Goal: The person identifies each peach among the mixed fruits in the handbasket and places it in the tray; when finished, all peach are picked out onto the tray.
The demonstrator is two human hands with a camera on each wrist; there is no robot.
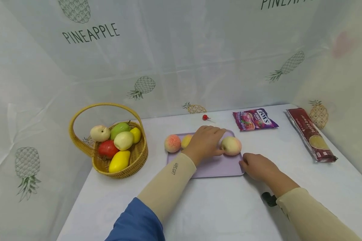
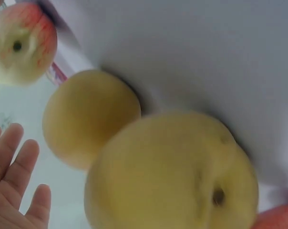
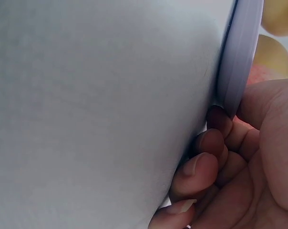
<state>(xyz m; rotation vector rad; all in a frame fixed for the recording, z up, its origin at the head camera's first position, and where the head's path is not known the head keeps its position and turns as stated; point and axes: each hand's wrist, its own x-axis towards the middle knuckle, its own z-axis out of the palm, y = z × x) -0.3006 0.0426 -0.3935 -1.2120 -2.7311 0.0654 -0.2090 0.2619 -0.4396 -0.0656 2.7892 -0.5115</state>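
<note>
A lilac tray (image 1: 217, 170) lies on the white table with round peach-like fruits on it. My left hand (image 1: 205, 142) reaches over the tray, its fingers loosely extended and holding nothing visible. Just right of it sits a pale peach with a pink blush (image 1: 231, 146); a pink-red peach (image 1: 172, 143) and a partly hidden yellow one (image 1: 186, 141) are to its left. Two yellow fruits appear close up in the left wrist view, the nearer one (image 2: 168, 176) large and blurred. At the tray's right front corner, my right hand (image 1: 259, 167) pinches the rim (image 3: 239, 57) between thumb and curled fingers.
On the left stands a wicker basket (image 1: 144, 157) with a tall handle and several fruits inside. Behind the tray lie a red lollipop (image 1: 205, 117) and a purple candy bag (image 1: 254, 119). A dark red biscuit pack (image 1: 312, 135) rests at the right edge.
</note>
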